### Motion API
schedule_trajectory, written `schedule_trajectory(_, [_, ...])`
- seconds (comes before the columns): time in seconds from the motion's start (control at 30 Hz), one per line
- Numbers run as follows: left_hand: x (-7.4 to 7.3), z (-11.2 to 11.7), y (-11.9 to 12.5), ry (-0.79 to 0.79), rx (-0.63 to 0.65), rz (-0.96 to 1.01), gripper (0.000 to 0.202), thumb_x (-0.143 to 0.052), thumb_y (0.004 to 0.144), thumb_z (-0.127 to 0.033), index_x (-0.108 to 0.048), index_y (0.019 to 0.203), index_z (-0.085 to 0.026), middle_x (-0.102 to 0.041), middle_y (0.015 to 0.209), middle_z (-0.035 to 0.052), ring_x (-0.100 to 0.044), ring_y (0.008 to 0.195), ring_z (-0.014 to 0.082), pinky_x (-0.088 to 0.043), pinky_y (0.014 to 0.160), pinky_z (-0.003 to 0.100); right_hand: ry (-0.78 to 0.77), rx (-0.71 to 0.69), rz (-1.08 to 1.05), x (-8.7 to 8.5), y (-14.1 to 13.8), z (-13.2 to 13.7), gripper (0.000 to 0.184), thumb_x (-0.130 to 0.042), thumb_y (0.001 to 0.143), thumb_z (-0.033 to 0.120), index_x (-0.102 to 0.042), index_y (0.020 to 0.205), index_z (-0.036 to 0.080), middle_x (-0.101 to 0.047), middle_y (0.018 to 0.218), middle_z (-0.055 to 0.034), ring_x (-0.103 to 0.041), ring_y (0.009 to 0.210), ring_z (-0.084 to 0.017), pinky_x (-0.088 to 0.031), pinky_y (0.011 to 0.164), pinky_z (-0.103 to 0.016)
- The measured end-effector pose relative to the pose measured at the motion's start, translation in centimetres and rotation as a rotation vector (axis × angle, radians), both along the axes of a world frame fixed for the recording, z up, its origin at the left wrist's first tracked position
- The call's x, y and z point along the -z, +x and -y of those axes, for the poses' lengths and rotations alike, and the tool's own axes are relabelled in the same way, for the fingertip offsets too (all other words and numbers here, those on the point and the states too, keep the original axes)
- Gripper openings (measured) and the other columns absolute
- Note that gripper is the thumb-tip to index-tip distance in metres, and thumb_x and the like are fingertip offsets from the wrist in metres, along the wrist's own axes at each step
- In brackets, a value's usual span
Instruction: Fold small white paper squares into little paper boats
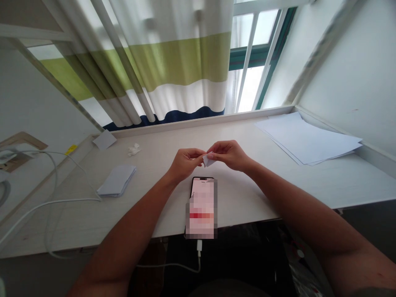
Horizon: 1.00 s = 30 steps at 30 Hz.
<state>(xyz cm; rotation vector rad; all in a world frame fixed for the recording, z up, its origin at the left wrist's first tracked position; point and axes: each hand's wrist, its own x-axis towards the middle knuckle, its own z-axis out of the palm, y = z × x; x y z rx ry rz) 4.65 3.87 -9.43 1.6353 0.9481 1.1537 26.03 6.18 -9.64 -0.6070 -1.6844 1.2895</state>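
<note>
A small folded piece of white paper [209, 160] is pinched between both my hands, above the middle of the white desk. My left hand [187, 163] grips its left edge with thumb and forefinger. From the right, my right hand [229, 154] closes its thumb and fingers on the same paper. Part of the paper is hidden behind my fingers. Just below my hands, nearer to me, a phone [202, 206] lies at the desk's front edge, its screen partly blurred out. A white charging cable [199, 247] is plugged into the phone's lower end.
Large white sheets [309, 138] lie at the back right. On the left are a stack of small paper pieces [117, 180], a crumpled white scrap [134, 149] and a single paper square [104, 140]. White cables [49, 202] loop over the desk's left side. A striped curtain [182, 62] hangs behind.
</note>
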Motion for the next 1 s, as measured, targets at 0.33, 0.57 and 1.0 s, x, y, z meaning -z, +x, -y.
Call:
schedule_trajectory(0.33, [-0.7, 1.3, 0.9, 0.148, -0.136, -0.035, 0.032, -0.090, 0.081, -0.051, -0.086, 0.084, -0.019, -0.081, 0.080, 0.0067, -0.074, 0.073, 0.0186, -0.060, 0.064, 0.029, -0.067, -0.067, -0.012, -0.8, 0.3, 0.4, 0.037, -0.094, 0.081, 0.048, -0.081, 0.096, 0.017, -0.083, 0.092, -0.0083, -0.081, 0.089, -0.025, -0.067, 0.089, -0.048])
schedule_trajectory(0.57, [-0.3, 0.5, 0.9, 0.049, -0.314, 0.123, 0.040, -0.088, 0.082, -0.055, -0.081, 0.092, -0.017, -0.082, 0.087, 0.0068, -0.076, 0.076, 0.0190, -0.062, 0.061, 0.027, 0.190, 0.251, 0.141, -0.5, -0.3, 0.8, 0.042, -0.092, 0.080, 0.052, -0.070, 0.099, 0.022, -0.076, 0.102, -0.0052, -0.074, 0.099, -0.025, -0.065, 0.096, -0.053])
schedule_trajectory(1.0, [-0.6, 0.7, 0.9, -0.192, -0.103, 0.184, 0.043, -0.093, 0.076, -0.050, -0.078, 0.097, -0.015, -0.082, 0.085, 0.0077, -0.081, 0.082, 0.0244, -0.066, 0.071, 0.035, 0.071, 0.262, -0.025, 0.6, -1.2, 0.6, 0.038, -0.084, 0.087, 0.057, -0.079, 0.093, 0.020, -0.080, 0.089, -0.0068, -0.075, 0.082, -0.022, -0.065, 0.078, -0.041])
